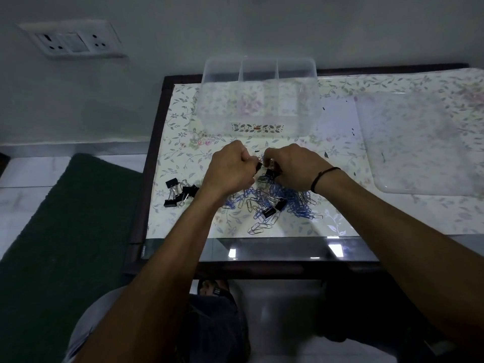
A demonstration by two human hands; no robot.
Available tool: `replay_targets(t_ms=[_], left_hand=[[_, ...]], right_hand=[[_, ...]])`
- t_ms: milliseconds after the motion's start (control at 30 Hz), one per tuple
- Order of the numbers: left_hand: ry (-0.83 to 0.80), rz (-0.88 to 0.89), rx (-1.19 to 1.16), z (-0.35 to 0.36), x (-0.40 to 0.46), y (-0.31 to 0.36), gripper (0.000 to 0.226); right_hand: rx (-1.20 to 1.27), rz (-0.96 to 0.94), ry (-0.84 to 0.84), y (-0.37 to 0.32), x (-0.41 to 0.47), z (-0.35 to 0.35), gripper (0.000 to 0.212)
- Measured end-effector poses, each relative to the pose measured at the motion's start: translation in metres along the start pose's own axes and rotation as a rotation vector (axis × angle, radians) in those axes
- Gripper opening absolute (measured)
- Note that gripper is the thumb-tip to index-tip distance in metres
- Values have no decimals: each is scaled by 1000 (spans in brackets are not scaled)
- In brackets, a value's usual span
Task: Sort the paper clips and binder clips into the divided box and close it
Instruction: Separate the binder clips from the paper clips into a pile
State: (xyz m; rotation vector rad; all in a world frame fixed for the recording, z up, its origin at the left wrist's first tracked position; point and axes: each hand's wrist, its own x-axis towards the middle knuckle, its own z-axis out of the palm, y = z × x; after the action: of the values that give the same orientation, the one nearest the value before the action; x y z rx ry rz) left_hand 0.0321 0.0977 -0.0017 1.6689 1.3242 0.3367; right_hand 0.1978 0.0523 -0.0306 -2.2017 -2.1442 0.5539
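Observation:
A clear divided box [259,98] stands open at the back of the table, its three compartments holding nothing I can see. Its clear lid [419,145] lies flat to the right. A tangled heap of blue and silver paper clips [275,203] with a few black binder clips [269,212] lies under my hands. Several black binder clips [179,192] sit apart at the left. My left hand [230,169] and my right hand [296,166] meet above the heap, both pinching a black binder clip [262,167] tangled with paper clips.
The table has a floral cover [183,121] and a dark frame, with a glass front edge [275,248]. A green mat [65,218] lies on the floor at left. A wall socket plate [73,40] sits at upper left. My foot [212,289] shows under the table.

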Motion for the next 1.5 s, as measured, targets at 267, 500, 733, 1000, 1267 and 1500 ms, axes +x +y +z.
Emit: replay_targets(t_ms=[267, 500, 733, 1000, 1267, 1500], left_hand=[[-70, -197, -403, -3, 6, 1, 22], [-102, -218, -350, -1, 4, -1, 19], [-110, -196, -308, 0, 2, 1, 20], [-101, -237, -411, -2, 2, 1, 17], [-183, -252, -546, -1, 1, 4, 25], [-167, -244, -524, -3, 1, 3, 24]], right_hand=[[-2, -51, -29, 0, 1, -2, 18], [131, 18, -26, 3, -1, -13, 22], [446, 133, 30, 1, -4, -37, 12], [1116, 376, -122, -3, -5, -37, 15], [1310, 372, -173, -4, -7, -37, 22], [1218, 426, -145, -8, -6, -36, 34]])
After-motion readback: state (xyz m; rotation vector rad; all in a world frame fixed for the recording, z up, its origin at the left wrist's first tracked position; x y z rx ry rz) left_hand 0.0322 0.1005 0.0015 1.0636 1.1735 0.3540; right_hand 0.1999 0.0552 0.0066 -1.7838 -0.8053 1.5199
